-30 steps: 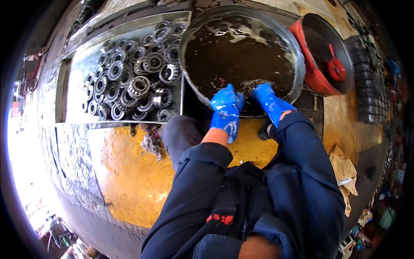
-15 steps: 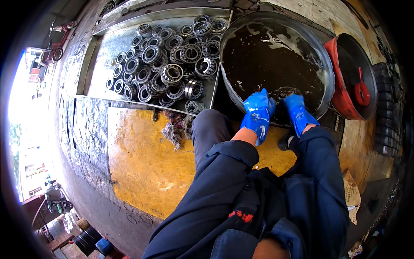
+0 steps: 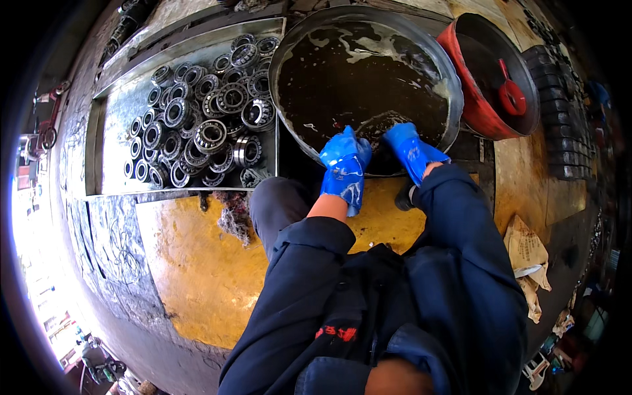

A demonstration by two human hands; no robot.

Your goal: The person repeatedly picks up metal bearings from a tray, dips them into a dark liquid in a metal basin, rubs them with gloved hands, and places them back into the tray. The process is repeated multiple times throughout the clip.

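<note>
Both hands, in blue gloves, are reaching into the round metal basin (image 3: pixel 368 72) of dark liquid at its near rim. The left hand (image 3: pixel 345 161) and right hand (image 3: pixel 408 148) are closing around a dark ring-shaped bearing (image 3: pixel 380 128) between them; a tray of bearings (image 3: pixel 197 131) is lying just left

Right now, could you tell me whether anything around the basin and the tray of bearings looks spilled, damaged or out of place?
Only small things. A clump of dirty rag fibres lies off the tray, on the yellow floor. Crumpled paper sits at the right. The bearings are heaped loosely, and foam floats on the dark liquid in the basin.
</note>
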